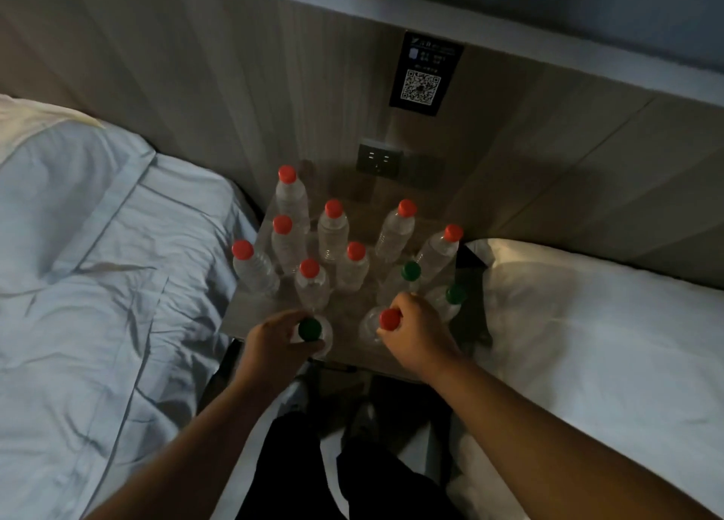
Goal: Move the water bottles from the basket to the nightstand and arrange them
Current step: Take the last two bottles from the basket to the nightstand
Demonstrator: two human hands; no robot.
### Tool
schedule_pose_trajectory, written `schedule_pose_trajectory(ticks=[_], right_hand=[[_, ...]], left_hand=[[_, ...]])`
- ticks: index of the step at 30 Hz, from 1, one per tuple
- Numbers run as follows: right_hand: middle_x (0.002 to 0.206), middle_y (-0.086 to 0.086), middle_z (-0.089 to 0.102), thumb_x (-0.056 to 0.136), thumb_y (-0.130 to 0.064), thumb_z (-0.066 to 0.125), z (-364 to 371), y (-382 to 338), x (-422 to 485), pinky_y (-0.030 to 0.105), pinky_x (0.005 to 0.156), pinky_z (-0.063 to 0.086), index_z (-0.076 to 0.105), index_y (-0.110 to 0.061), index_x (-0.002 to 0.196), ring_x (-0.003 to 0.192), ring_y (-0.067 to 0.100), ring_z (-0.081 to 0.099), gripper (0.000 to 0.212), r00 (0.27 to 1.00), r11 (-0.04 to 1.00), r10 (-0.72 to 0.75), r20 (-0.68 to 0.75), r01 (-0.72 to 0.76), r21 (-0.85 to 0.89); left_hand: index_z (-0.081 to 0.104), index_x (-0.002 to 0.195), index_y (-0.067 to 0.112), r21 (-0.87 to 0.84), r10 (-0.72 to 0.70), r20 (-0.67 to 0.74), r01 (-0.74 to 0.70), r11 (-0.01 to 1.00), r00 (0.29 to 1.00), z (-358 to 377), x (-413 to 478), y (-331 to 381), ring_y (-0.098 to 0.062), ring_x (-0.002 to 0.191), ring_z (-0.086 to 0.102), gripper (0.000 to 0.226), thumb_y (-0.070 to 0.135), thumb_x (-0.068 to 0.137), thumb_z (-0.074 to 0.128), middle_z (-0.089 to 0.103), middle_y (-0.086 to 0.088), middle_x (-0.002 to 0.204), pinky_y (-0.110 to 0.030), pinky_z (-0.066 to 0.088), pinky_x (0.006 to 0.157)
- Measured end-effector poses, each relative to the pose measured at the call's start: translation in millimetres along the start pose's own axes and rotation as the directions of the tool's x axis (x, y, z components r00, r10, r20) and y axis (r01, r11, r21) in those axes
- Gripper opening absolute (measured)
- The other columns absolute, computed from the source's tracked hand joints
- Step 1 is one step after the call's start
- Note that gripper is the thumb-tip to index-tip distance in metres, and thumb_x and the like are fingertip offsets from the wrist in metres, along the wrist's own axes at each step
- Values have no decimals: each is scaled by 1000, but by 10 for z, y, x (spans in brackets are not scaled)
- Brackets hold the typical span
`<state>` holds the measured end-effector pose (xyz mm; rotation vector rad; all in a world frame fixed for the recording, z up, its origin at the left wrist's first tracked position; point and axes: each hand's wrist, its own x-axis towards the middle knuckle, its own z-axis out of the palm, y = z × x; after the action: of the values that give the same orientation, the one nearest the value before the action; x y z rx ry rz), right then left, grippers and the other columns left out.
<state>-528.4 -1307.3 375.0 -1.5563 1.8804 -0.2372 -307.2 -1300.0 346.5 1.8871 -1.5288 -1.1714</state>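
Bottles (333, 229) crowd the nightstand (250, 316); left hand (274, 341) grips a green-capped bottle (309, 329) at the front edge, right hand (419, 335) grips a red-capped bottle (390, 319) near it

Setting: a hotel-type twin bedroom.
Beds: a left bed (98, 265) and a right bed (587, 323), both single and in white linen; the left one's covers are creased.
Nightstand: a small wood-topped nightstand (250, 312) between the beds, against the wall, carrying many identical water bottles (333, 233).
Wall: wood-look panelling (235, 88) behind the bedheads, topped by a pale ledge (509, 29).
Fittings: a dark QR-code placard (425, 75) fixed to the panelling; a power socket (379, 160) below it, just above the nightstand.
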Motion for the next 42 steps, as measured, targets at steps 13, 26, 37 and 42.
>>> schedule_pose_trajectory(ticks=[13, 26, 37, 42], right_hand=[[112, 7, 56, 83, -25, 68, 162, -14, 244, 32, 78, 48, 51, -14, 104, 100, 25, 59, 28, 996, 991, -37, 87, 48, -126], [104, 7, 65, 89, -26, 63, 200, -65, 336, 33, 77, 50, 56, -17, 105, 98, 25, 63, 20, 994, 981, -21, 110, 42, -190], [124, 6, 57, 91, -36, 55, -190, -359, 300, 35, 87, 50, 50, -18, 125, 111, 25, 58, 39, 980, 974, -93, 174, 126, -189], [121, 2, 61, 92, -36, 54, -553, -668, 477, 27, 81, 49, 55, -22, 121, 107, 20, 59, 33, 981, 975, -185, 63, 191, -115]], left_hand=[[69, 103, 29, -38, 24, 100, -20, 999, 995, 176, 137, -91, -1, 89, 65, 35, 18, 72, 82, 71, 12, 93, -25, 53, 80], [66, 107, 16, 86, 85, 133, -97, 992, 987, 183, 310, 50, -8, 90, 58, 32, 22, 77, 78, 59, 12, 96, -19, 47, 77], [57, 123, 38, 143, 55, 95, -69, 987, 994, -205, 213, 156, -4, 102, 60, 49, 39, 77, 75, 58, 22, 112, -34, 54, 89], [60, 78, 64, 77, 184, -122, -176, 981, 975, -808, 514, 508, -1, 70, 67, 14, 54, 68, 60, 67, 24, 85, -32, 57, 66]])
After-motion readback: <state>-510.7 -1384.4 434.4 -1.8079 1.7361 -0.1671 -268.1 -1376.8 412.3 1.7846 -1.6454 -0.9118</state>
